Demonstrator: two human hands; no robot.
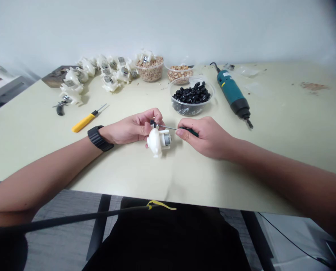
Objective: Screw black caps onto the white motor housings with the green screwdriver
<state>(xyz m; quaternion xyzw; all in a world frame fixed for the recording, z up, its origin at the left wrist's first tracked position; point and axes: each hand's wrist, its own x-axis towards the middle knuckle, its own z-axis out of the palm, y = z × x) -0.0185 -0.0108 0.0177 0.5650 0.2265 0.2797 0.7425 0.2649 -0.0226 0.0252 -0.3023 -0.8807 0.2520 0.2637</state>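
Observation:
My left hand [141, 126], with a black band on its wrist, is closed on a white plastic housing [154, 143] that has a small silver motor [166, 139] fitted at its right side. A small black part [152, 123] sits at the top of the housing, close to my left thumb and fingers. In my right hand [203, 135] is a screwdriver [189, 131] with a dark green handle. Its thin metal shaft points left and its tip reaches the top of the housing by the black part; the exact contact is too small to make out.
Behind my hands stands a clear bowl of black parts [192, 94]. Two tubs of small brown pieces [150, 69] are farther back, beside several white housings [108, 73]. A green rotary tool [232, 94] lies right, a yellow-handled screwdriver [84, 122] left, near black-handled pliers [60, 109].

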